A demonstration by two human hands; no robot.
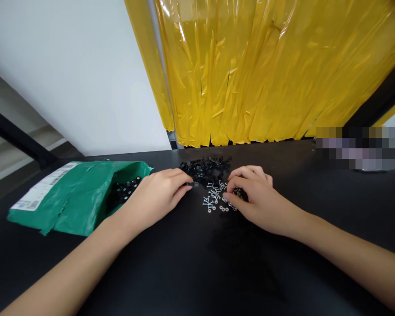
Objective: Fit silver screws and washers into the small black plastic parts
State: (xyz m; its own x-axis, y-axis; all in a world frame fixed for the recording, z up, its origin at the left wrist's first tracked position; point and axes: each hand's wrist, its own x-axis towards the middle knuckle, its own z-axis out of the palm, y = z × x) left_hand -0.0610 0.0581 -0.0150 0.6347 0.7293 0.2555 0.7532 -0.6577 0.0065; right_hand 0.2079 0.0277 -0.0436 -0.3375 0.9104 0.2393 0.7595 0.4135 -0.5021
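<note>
A heap of small black parts (206,168) lies on the black table (191,267), with a scatter of small silver screws (213,199) just in front of it. My left hand (158,195) rests at the heap's left edge, its fingertips pinching a small black part (194,184). My right hand (256,193) is curled over the right side of the silver screws, fingertips down among them; whether it holds one is hidden.
A torn green mailer bag (75,197) with a white label lies at the left, more black parts (125,191) spilling from its mouth. Yellow plastic sheeting (266,70) hangs behind the table. A blurred object (355,147) sits at the far right.
</note>
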